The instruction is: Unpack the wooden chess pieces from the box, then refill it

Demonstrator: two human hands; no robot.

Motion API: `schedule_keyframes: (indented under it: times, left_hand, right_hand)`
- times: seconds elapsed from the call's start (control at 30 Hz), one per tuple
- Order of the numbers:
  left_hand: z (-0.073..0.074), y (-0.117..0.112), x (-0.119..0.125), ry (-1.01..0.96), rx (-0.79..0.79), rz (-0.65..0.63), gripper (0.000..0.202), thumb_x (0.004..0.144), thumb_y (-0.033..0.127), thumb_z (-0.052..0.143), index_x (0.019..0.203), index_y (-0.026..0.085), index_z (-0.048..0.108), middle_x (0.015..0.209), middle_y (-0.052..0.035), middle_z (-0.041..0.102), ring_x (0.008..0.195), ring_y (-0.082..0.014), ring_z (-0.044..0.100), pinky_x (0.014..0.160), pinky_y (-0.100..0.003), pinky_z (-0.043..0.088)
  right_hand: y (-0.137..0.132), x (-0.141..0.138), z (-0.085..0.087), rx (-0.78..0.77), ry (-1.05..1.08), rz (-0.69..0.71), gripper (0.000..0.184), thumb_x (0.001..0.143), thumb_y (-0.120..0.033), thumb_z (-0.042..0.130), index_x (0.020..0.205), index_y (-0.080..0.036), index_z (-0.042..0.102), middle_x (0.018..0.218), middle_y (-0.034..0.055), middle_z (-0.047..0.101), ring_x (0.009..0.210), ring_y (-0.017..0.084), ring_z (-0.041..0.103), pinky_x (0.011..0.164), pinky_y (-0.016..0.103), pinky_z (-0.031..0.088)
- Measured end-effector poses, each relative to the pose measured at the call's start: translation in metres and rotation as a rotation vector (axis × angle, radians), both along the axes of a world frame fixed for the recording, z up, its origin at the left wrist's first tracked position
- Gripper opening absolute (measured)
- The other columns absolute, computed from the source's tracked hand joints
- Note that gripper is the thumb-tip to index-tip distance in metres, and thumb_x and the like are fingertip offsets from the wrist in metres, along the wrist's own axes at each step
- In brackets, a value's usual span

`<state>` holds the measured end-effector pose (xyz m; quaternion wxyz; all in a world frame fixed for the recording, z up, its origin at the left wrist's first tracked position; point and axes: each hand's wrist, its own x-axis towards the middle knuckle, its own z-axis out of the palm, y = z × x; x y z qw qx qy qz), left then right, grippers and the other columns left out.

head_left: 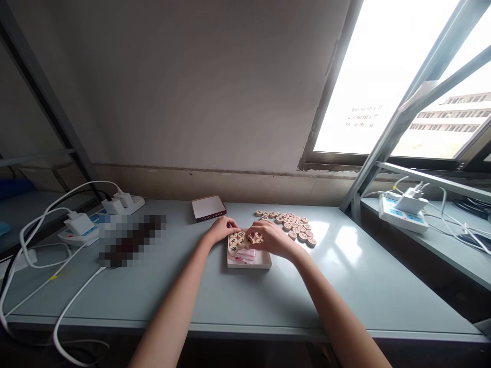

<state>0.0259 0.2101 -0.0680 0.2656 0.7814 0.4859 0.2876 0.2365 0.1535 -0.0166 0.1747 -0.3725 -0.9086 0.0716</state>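
A shallow white box (264,263) lies on the grey table in front of me, with several round wooden chess discs (238,240) and a folded pink-printed sheet (245,254) inside. My left hand (221,228) rests on the box's far left corner, fingers curled over its edge. My right hand (269,238) reaches into the box from the right, fingertips pinched on a disc (251,237). A loose group of several more discs (291,225) lies on the table just beyond my right hand.
The box lid (208,207), white on top with dark red sides, sits behind the box. Power strips with chargers and white cables (80,225) lie at the left; a blurred patch (130,239) sits beside them. Another strip (404,209) sits on the right-hand table under the window.
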Motion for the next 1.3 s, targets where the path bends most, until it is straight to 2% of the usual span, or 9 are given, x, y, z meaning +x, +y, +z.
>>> schedule_keyframes:
  times: [0.2,0.33,0.47,0.6,0.73,0.87,1.07,1.17,1.3]
  left_hand:
    - [0.0,0.001,-0.001,-0.007,-0.004,-0.007,0.024,0.068,0.036,0.062,0.074,0.014,0.07,0.074,-0.0063,0.069,0.07,-0.0186,0.06,0.064,-0.026,0.043]
    - [0.0,0.001,-0.001,0.0,-0.007,-0.006,0.025,0.068,0.037,0.061,0.075,0.015,0.07,0.075,-0.0064,0.069,0.071,-0.019,0.06,0.066,-0.027,0.043]
    - [0.001,0.0,-0.001,0.015,-0.009,0.002,0.025,0.068,0.037,0.061,0.075,0.015,0.07,0.076,-0.0067,0.069,0.073,-0.0194,0.06,0.065,-0.027,0.044]
    - [0.002,0.0,0.0,0.025,0.0,0.006,0.024,0.068,0.036,0.062,0.076,0.015,0.07,0.076,-0.0064,0.07,0.072,-0.019,0.06,0.065,-0.027,0.043]
    - [0.001,0.001,-0.001,0.02,-0.002,0.005,0.024,0.069,0.036,0.062,0.076,0.015,0.07,0.076,-0.0067,0.07,0.072,-0.0188,0.06,0.065,-0.027,0.043]
    - [-0.001,0.001,-0.001,0.021,-0.003,0.002,0.024,0.069,0.036,0.062,0.075,0.015,0.07,0.077,-0.0064,0.069,0.072,-0.0187,0.06,0.065,-0.027,0.042]
    - [0.001,0.0,-0.001,0.024,-0.004,0.003,0.022,0.07,0.034,0.062,0.076,0.014,0.07,0.077,-0.0067,0.069,0.073,-0.019,0.06,0.065,-0.027,0.043]
    - [0.0,0.0,-0.001,0.027,-0.004,0.006,0.022,0.07,0.034,0.062,0.076,0.015,0.07,0.078,-0.0068,0.069,0.074,-0.0193,0.06,0.067,-0.028,0.043]
    - [-0.002,0.002,-0.001,0.02,-0.008,0.008,0.023,0.069,0.035,0.061,0.076,0.015,0.07,0.078,-0.0068,0.069,0.076,-0.0197,0.061,0.068,-0.028,0.044]
  right_hand:
    - [-0.005,-0.015,-0.011,-0.002,-0.04,0.122,0.019,0.074,-0.016,0.062,0.089,-0.026,0.067,0.098,0.0021,0.065,0.078,0.015,0.057,0.064,0.024,0.035]
    - [-0.005,-0.017,-0.013,0.014,-0.055,0.051,0.029,0.072,-0.016,0.063,0.1,-0.023,0.061,0.085,0.0005,0.066,0.067,0.013,0.055,0.057,0.023,0.031]
    - [-0.004,-0.016,-0.014,0.039,-0.082,0.056,0.003,0.075,-0.021,0.064,0.075,-0.02,0.062,0.069,-0.0023,0.062,0.056,0.01,0.047,0.055,0.023,0.028]
    - [-0.004,-0.015,-0.014,0.015,-0.109,0.06,0.015,0.077,-0.021,0.063,0.062,-0.019,0.062,0.064,-0.0017,0.061,0.055,0.009,0.045,0.059,0.024,0.029]
    - [0.003,-0.008,-0.014,-0.069,-0.07,0.053,0.01,0.079,-0.024,0.06,0.071,-0.021,0.067,0.071,-0.0004,0.064,0.06,0.011,0.051,0.059,0.023,0.032]
    - [0.019,0.009,-0.023,0.093,0.019,-0.206,0.02,0.088,-0.028,0.047,0.093,-0.023,0.066,0.095,0.0035,0.066,0.089,0.018,0.056,0.078,0.029,0.038]
    - [0.042,0.029,-0.053,0.13,-0.105,-0.446,0.047,0.089,-0.029,0.042,0.135,-0.024,0.037,0.143,0.0069,0.035,0.128,0.025,0.033,0.099,0.045,0.031]
    - [0.045,0.029,-0.059,0.117,-0.152,-0.43,0.043,0.091,-0.03,0.036,0.133,-0.023,0.04,0.142,0.007,0.037,0.132,0.024,0.029,0.105,0.05,0.021]
    - [0.043,0.029,-0.053,0.195,-0.117,-0.399,0.028,0.09,-0.026,0.041,0.113,-0.022,0.057,0.123,0.007,0.058,0.118,0.023,0.046,0.105,0.049,0.016]
